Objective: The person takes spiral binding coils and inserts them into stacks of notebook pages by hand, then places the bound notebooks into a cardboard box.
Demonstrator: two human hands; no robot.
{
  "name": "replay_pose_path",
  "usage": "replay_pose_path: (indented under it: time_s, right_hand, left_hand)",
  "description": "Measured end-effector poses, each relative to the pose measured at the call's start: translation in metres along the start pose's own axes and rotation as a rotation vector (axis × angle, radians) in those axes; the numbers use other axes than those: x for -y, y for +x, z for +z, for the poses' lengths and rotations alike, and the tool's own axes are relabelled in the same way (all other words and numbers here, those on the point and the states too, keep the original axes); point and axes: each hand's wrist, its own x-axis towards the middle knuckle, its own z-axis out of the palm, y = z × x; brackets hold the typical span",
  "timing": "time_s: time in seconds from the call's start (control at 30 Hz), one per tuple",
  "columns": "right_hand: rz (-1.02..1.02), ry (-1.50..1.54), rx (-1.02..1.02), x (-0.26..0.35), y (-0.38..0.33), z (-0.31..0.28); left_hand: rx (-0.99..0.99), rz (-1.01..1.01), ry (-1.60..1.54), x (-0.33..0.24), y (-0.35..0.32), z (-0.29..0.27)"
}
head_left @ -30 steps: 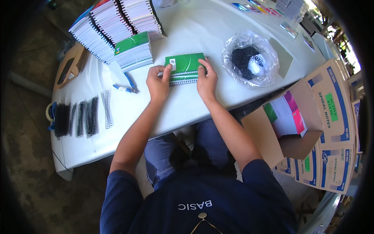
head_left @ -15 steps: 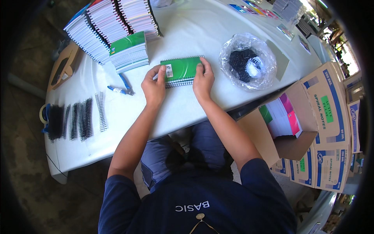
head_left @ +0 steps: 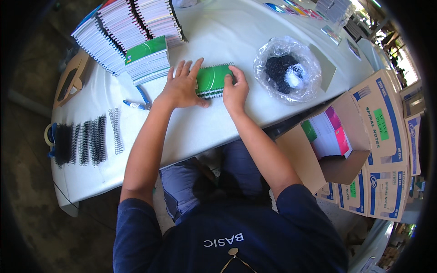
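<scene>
left hand: fingers spread at the left end of the green spiral notebooks, gripping nothing; cannot tell how much of the palm touches. notebooks lie flat toward the near edge of the table, about midway along; coils show on both long sides, so probably more than one, stacked. right hand: gripping their right end, thumb on top.

risks, as i judge: left end looks unsecured; if the right grip slackens or pushes unevenly, the stack could skew. coils could snag where they press a neighbouring cover.

around, left to right: cardboard tray on the left edge; loose black coils toward the near-left corner; tall book stacks by the far-left edge; pliers near the left wrist, easily knocked; green-covered stack crowding the left hand; plastic bag of black scraps between right hand and right edge; open carton beyond the near edge.
</scene>
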Motion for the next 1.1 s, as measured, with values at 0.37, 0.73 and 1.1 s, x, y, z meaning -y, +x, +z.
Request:
replay_pose_path:
  time_s: [0.37,0.73,1.1]
  right_hand:
    - [-0.014,0.007,0.041,0.001,0.001,-0.003]
    - [-0.121,-0.094,0.035,0.014,-0.008,-0.007]
    - [1.020,1.010,0.762,0.083,-0.045,-0.032]
  left_hand:
    - [0.396,-0.132,-0.180,0.000,0.023,-0.001]
    - [-0.144,-0.177,0.058,0.094,0.029,-0.046]
    - [-0.303,0.265,-0.012,-0.029,-0.120,-0.064]
